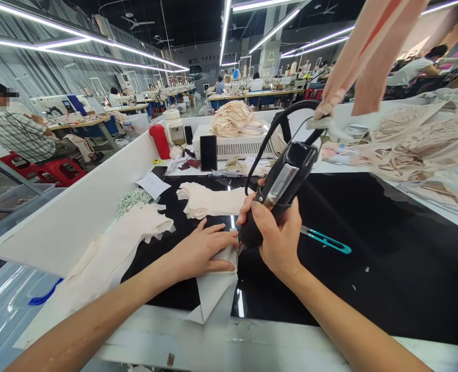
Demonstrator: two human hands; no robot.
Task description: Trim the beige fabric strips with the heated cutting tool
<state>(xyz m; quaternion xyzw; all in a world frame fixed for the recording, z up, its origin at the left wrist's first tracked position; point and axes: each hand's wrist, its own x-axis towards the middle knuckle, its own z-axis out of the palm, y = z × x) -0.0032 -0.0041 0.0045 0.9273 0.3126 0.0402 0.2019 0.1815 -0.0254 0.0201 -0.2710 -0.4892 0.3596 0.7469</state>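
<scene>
My left hand lies flat, fingers spread, on a pale fabric piece that hangs over the table's front edge. My right hand is wrapped round a black corded hand-held power tool with a silver lever on its side. The tool's rounded lower end sits at the fabric's right edge, close to my left fingertips; its working tip is hidden. Beyond my hands lies a stack of cream fabric pieces. Turquoise-handled thread snips rest on the black table surface to the right.
More cream fabric lies on the left beside green cord. A phone leans against a white box at the back. Pink strips hang above the tool's cable. Beige fabric is heaped at right. A seated person is at left.
</scene>
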